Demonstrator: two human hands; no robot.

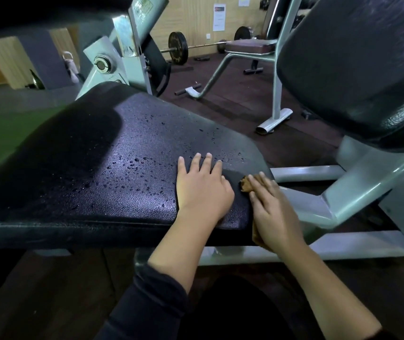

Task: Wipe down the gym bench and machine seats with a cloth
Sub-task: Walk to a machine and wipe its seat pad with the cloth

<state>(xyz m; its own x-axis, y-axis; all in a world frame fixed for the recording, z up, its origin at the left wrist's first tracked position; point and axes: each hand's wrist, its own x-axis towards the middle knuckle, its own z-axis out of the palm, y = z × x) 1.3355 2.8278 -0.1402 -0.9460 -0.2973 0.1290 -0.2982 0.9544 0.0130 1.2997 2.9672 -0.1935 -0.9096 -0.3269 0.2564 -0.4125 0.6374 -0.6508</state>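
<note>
Black vinyl seat pad [112,153], beaded with droplets: left hand [202,190] lies flat on it, right hand [273,214] presses a brown cloth [246,185] against its edge.

A gym is shown: a barbell [197,46] is seen by the wall, a bench [250,45] behind, and padded machine seats [122,153] on metal frames [358,190].
</note>
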